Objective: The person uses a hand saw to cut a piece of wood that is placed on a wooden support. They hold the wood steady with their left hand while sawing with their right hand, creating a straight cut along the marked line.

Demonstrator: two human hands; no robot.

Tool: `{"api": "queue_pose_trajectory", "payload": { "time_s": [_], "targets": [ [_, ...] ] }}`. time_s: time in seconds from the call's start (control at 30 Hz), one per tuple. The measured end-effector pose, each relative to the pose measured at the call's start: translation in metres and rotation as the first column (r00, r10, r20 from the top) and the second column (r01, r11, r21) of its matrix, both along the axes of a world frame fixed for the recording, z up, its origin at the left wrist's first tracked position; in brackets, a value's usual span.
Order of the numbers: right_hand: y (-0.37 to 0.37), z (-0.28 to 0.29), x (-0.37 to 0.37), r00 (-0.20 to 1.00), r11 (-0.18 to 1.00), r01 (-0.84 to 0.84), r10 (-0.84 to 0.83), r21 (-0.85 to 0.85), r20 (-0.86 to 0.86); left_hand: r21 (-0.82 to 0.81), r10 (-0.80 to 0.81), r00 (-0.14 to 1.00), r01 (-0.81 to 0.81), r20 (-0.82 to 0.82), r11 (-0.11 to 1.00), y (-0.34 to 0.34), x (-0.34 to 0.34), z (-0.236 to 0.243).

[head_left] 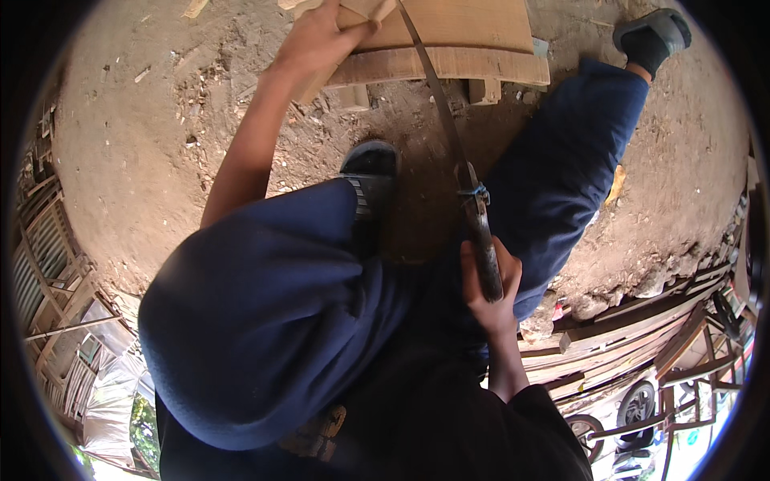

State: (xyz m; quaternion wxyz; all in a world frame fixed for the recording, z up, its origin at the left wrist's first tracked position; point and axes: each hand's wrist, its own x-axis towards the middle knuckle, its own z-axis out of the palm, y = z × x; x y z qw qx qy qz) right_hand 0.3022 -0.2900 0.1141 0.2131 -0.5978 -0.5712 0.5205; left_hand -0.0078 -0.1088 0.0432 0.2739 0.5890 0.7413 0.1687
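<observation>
My right hand (499,282) is wrapped round the dark handle of a handsaw (439,96), low in front of my body. Its long narrow blade runs up and away across the edge of a low wooden bench (473,62). At the far side my left hand (321,38) presses on a pale piece of wood (362,14) that lies on the bench, with the thumb stretched along it. A blue tie is wound where the blade meets the handle. The blade's far tip runs to the upper picture edge beside the piece of wood, and whether it touches the wood I cannot tell.
Dirt floor (144,160) with wood chips surrounds the bench. My legs in dark blue trousers (553,176) spread around the near side, with a sandalled foot (370,164) below the bench. Stacked planks (618,337) lie at right, near a motorcycle wheel (638,405).
</observation>
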Motion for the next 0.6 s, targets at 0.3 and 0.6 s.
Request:
{"api": "queue_pose_trajectory", "payload": {
  "time_s": [0.3, 0.6],
  "targets": [
    [-0.022, 0.016, 0.017, 1.000, 1.000, -0.004, 0.004, 0.018, 0.025, -0.029, 0.006, 0.972, 0.001, 0.236, 1.000, -0.005, -0.004, -0.002],
    [-0.034, 0.042, 0.017, 0.998, 1.000, -0.009, 0.010, -0.023, 0.064, 0.012, -0.011, 0.999, 0.011, -0.040, 1.000, -0.001, -0.002, -0.004]
  ]
}}
